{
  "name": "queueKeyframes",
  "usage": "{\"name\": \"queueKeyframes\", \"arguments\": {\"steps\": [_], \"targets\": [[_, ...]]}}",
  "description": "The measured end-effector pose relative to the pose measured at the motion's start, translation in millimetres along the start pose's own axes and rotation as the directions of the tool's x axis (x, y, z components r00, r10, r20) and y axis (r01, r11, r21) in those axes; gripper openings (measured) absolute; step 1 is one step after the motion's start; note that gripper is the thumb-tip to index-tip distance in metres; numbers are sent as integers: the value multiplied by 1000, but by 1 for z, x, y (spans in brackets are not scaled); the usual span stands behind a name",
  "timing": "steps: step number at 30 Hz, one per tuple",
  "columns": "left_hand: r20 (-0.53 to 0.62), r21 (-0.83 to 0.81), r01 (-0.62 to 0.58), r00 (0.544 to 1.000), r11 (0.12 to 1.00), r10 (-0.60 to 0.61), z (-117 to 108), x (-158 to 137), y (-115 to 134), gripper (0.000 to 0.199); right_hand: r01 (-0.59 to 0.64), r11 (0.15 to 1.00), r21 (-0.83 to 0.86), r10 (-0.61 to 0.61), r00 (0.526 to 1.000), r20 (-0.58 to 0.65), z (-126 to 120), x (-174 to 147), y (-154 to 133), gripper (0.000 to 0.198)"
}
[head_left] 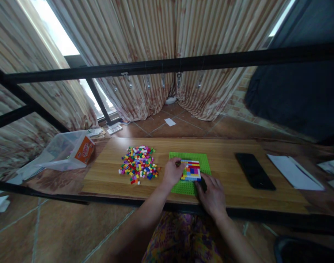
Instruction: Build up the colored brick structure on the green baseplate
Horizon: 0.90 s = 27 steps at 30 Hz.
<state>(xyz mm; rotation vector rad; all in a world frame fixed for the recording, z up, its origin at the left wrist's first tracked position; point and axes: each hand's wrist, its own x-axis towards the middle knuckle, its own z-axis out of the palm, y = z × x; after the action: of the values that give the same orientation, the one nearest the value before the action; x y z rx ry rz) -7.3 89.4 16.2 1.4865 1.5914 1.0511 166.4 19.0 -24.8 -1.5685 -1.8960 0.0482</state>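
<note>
One long wooden tabletop (224,153) was stretched out, and near its middle a green baseplate (183,188) was laid, flanked by a heap of loose bricks (139,164) and a black phone (254,171)! Now both hands were engaged: the left hand (173,172) was set, fingers bent, at the left edge of the multicoloured brick build (193,171) on the baseplate, the right hand (212,193) was placed at its near right corner, and whether either was clenched on a brick could not be told

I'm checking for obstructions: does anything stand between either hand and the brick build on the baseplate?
Nothing visible: the left hand is at the left of the brick build, the right hand at its near-right corner.
</note>
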Motion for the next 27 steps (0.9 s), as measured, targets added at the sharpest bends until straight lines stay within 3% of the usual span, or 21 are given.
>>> {"name": "queueKeyframes", "arguments": {"steps": [19, 23, 27], "targets": [[29, -30, -13, 999, 999, 14, -4, 0, -1, 19, 13, 1000, 6, -13, 1000, -8, 1, 0, 1, 40], [-53, -38, -23, 998, 999, 21, -14, -13, 1, 34, 19, 1000, 0, -19, 1000, -16, 1, 0, 2, 41], [-121, -59, -46, 992, 997, 39, -27, -45, 3, 35, 32, 999, 7, -31, 999, -12, 3, 0, 3, 41]]}}
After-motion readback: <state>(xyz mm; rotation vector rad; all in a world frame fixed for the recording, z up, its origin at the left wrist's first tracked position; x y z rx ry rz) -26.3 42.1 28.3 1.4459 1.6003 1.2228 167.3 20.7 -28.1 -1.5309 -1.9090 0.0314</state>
